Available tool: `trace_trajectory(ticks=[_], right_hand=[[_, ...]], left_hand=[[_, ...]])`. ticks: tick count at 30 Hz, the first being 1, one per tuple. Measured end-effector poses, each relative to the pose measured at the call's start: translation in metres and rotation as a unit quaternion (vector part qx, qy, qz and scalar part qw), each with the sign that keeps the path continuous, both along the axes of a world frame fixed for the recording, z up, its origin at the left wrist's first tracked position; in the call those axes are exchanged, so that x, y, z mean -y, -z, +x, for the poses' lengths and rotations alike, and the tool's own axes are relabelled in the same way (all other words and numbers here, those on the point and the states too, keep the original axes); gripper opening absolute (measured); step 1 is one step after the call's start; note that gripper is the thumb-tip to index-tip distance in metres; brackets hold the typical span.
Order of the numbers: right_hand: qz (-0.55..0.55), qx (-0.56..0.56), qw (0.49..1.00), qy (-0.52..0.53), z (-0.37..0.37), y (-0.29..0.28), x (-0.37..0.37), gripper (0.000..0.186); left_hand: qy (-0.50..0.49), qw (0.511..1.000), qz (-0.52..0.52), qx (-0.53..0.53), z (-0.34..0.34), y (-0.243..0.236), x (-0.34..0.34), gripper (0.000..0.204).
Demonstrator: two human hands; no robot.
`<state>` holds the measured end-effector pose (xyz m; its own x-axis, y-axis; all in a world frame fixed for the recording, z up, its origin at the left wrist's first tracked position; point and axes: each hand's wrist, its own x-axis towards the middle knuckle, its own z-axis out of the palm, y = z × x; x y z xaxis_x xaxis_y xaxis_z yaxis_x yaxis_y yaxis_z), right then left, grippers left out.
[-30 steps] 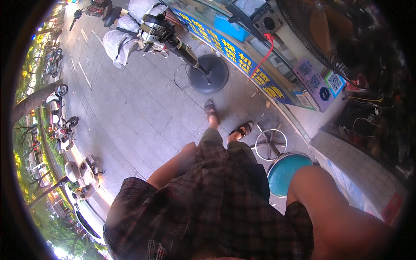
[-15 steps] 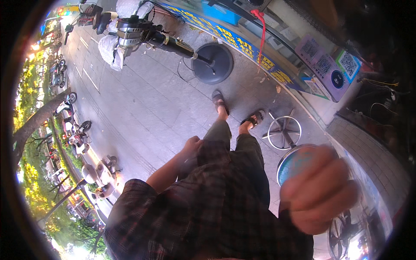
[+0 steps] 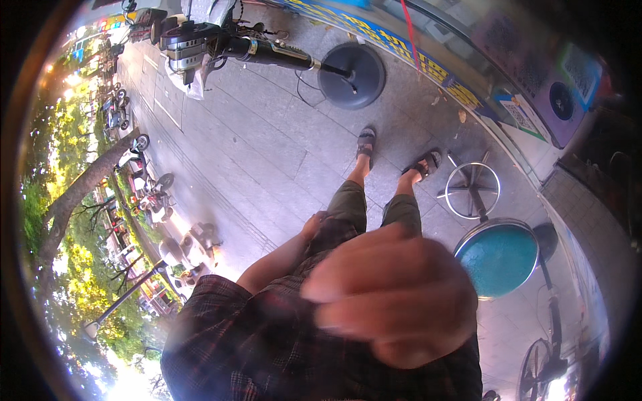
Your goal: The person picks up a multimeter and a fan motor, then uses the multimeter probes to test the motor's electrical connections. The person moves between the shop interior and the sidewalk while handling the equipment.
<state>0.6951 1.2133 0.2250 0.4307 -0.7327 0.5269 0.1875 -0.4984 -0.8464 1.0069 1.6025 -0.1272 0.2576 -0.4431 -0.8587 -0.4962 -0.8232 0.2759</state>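
Note:
Close to the camera and blurred, my right hand [image 3: 394,294] is raised in front of my dark plaid shirt [image 3: 267,334]. Its fingers are curled in, and whatever they may hold is hidden. My left hand [image 3: 313,225] lies lower down, against the left leg of my green trousers [image 3: 348,200]; its fingers are mostly out of sight. To the right of my raised hand is a round stool with a teal seat [image 3: 505,257], its metal ring and legs near my sandalled feet.
A glass counter stands along the right, with payment-code signs [image 3: 521,117] on it. Ahead is a pole on a round black base [image 3: 352,75], near a parked electric scooter [image 3: 190,50]. A standing fan [image 3: 535,367] is at lower right. Trees and parked scooters line the left.
My right hand has moved left, from over the stool to in front of my body, uncovering the teal seat. The view has shifted slightly; my left hand stays on my leg.

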Motion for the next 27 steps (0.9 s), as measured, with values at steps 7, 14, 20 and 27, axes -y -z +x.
trace_trajectory(ticks=[7, 14, 20, 27], right_hand=[[0.079, 0.127, 0.987, 0.063, -0.042, 0.027, 0.023, 0.03], [0.076, 0.178, 0.977, 0.089, -0.063, 0.01, -0.001, 0.029], [-0.025, 0.213, 0.971, 0.11, -0.108, -0.021, 0.015, 0.028], [-0.069, 0.202, 0.972, 0.101, -0.116, -0.051, 0.018, 0.027]], left_hand=[[0.019, 1.0, 0.009, -0.006, 0.007, -0.003, 0.021, 0.051], [0.04, 0.998, 0.048, 0.021, 0.032, 0.006, 0.01, 0.053], [0.062, 0.997, 0.054, 0.012, 0.024, -0.015, 0.044, 0.057], [0.053, 0.998, 0.028, -0.02, 0.028, 0.002, 0.062, 0.053]])
